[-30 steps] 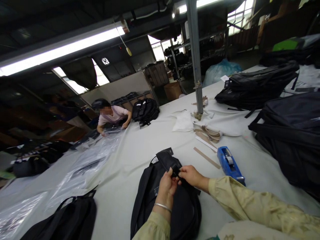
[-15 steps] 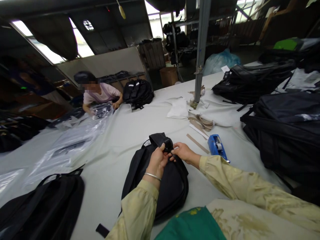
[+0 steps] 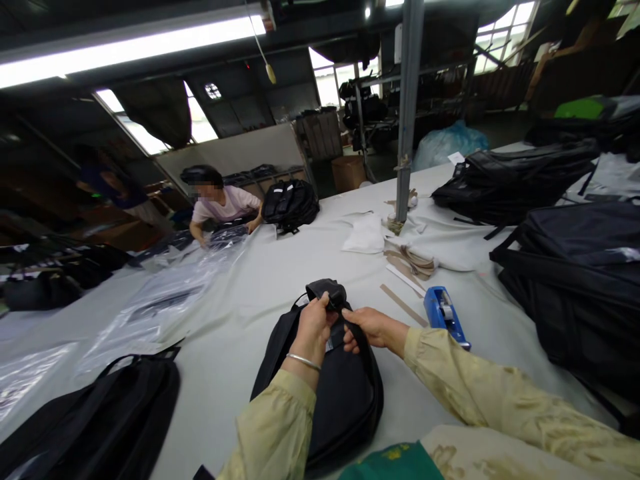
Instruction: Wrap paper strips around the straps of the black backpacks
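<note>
A black backpack lies on the white-covered table in front of me, its top pointing away. At its top end, my left hand is closed around a folded black shoulder strap. Beside it, my right hand pinches a narrow black webbing strap, which hangs over the bag's right side. The fingers of both hands are close together. A small pale label shows on the bag between the hands; its print is too small to read.
A blue tape dispenser stands right of my right hand, near brown strips. Other black backpacks lie at left and right. A metal post rises from the table. Across it, a person handles clear plastic sheeting.
My right hand has drawn the narrow strap out from my left hand, toward the right. My view has tilted upward and shifted left. The person across has moved a hand along the plastic.
</note>
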